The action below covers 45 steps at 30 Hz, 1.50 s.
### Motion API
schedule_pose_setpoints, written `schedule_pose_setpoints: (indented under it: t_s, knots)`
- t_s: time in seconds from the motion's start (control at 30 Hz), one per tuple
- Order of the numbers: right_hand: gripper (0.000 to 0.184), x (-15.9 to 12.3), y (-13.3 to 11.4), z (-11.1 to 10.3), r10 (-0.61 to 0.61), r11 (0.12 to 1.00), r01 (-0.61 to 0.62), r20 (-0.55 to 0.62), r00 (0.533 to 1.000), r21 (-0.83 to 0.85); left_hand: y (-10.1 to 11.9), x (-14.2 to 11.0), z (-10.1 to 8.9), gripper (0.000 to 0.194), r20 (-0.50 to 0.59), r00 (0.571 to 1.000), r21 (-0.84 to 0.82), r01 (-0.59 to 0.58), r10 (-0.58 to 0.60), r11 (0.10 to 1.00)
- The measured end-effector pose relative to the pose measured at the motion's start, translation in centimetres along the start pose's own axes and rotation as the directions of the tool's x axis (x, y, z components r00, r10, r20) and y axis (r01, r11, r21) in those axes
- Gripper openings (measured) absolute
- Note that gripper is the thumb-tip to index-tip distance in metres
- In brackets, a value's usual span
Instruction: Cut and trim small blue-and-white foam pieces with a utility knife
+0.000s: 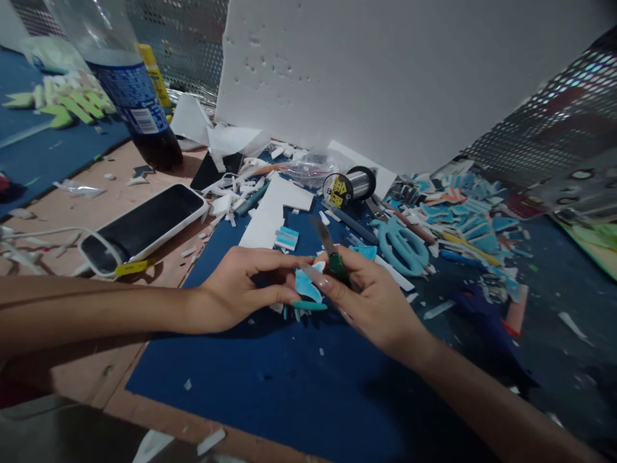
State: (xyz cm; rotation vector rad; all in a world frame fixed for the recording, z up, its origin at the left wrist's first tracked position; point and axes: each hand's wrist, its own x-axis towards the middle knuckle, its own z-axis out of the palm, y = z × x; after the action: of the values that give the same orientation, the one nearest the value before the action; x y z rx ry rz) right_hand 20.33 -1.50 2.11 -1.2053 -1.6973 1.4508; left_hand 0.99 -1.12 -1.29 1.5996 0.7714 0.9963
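Note:
Between the fingers of my left hand [245,283] is a small blue and white foam piece [308,284], pinched by its left side. My right hand [373,299] is closed around the green handle of a craft knife [329,247], whose blade points up and away. The right thumb also reaches the foam piece's upper right edge. Just below the piece, teal slivers [308,306] show close to the left fingertips. A smaller blue and white foam block [286,238] lies on the blue mat [270,379] beyond my left hand.
Light blue scissors [402,247] and a wire spool [349,185] lie beyond my right hand. Many blue foam offcuts [482,225] are heaped at the right. A phone [144,225] and a cola bottle [139,109] are at the left. A white foam board [385,77] stands behind.

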Motion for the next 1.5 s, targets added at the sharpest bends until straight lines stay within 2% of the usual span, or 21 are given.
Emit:
schedule_pose_setpoints:
  t_s: [0.07,0.17,0.23,0.3,0.37,0.5,0.67,0.8,0.87,0.97,1.03,1.1,1.2,1.33,1.5]
  knots:
    - [0.029,0.0,0.0,0.1,0.016,0.998,-0.016,0.000,1.000,0.059,-0.1,0.0,0.1,0.031,-0.002,0.997,-0.126,0.082,-0.083,0.989]
    - [0.027,-0.2,-0.2,0.0,0.044,0.990,-0.047,0.031,0.999,0.129,0.0,0.1,0.2,0.035,0.034,0.984,-0.339,0.176,-0.175,0.924]
    - [0.026,-0.3,-0.2,0.0,0.060,0.987,-0.069,0.068,0.996,0.147,0.0,0.2,0.2,0.037,0.040,0.975,-0.413,0.214,-0.217,0.885]
    - [0.027,-0.3,-0.2,0.0,0.082,0.984,-0.099,0.112,0.990,0.151,0.0,0.3,0.3,0.036,0.045,0.964,-0.422,0.256,-0.262,0.870]
    - [0.031,-0.1,-0.2,0.1,0.107,0.979,-0.125,0.121,0.987,0.158,0.0,0.4,0.3,0.035,0.094,0.952,-0.406,0.304,-0.291,0.862]
    - [0.037,0.2,-0.1,0.0,0.159,0.973,-0.173,0.105,0.982,0.150,-0.1,0.2,0.3,0.028,0.205,0.946,-0.375,0.314,-0.252,0.872]
    - [0.044,0.0,-0.1,-0.4,0.202,0.960,-0.223,0.133,0.970,0.167,0.0,0.2,0.4,0.032,0.144,0.945,-0.397,0.327,-0.294,0.858]
    - [0.038,-0.2,-0.1,-0.3,0.181,0.976,-0.189,0.083,0.980,0.106,0.0,0.2,0.3,0.033,0.166,0.942,-0.377,0.333,-0.291,0.864]
    - [0.035,-0.2,-0.2,-0.2,0.159,0.982,-0.163,0.048,0.986,0.093,-0.2,0.1,0.2,0.030,0.152,0.952,-0.320,0.302,-0.266,0.898]
    - [0.033,-0.1,-0.5,-0.3,0.164,0.980,-0.169,0.058,0.985,0.102,-0.5,0.2,0.1,0.028,0.060,0.984,-0.218,0.179,-0.170,0.959]
    - [0.033,0.0,-0.5,-0.4,0.188,0.973,-0.198,0.089,0.978,0.122,-0.7,0.2,0.0,0.042,0.013,0.998,-0.167,0.063,-0.062,0.984]
    - [0.036,0.1,-0.4,-0.4,0.197,0.964,-0.214,0.117,0.973,0.155,-0.9,0.3,-0.1,0.049,0.018,0.998,-0.117,-0.062,0.064,0.991]
    - [0.045,0.1,0.1,-0.4,0.158,0.954,-0.192,0.157,0.975,0.229,-1.0,0.4,-0.2,0.036,0.018,0.975,-0.051,-0.218,0.220,0.975]
    - [0.055,-0.1,0.4,-0.5,0.090,0.959,-0.118,0.118,0.989,0.256,-0.9,0.3,-0.4,0.032,-0.029,0.964,0.036,-0.264,0.265,0.964]
    - [0.043,-0.1,0.0,-0.3,0.184,0.972,-0.188,0.048,0.982,0.139,-1.0,0.2,-0.3,0.038,-0.060,0.958,0.053,-0.277,0.280,0.959]
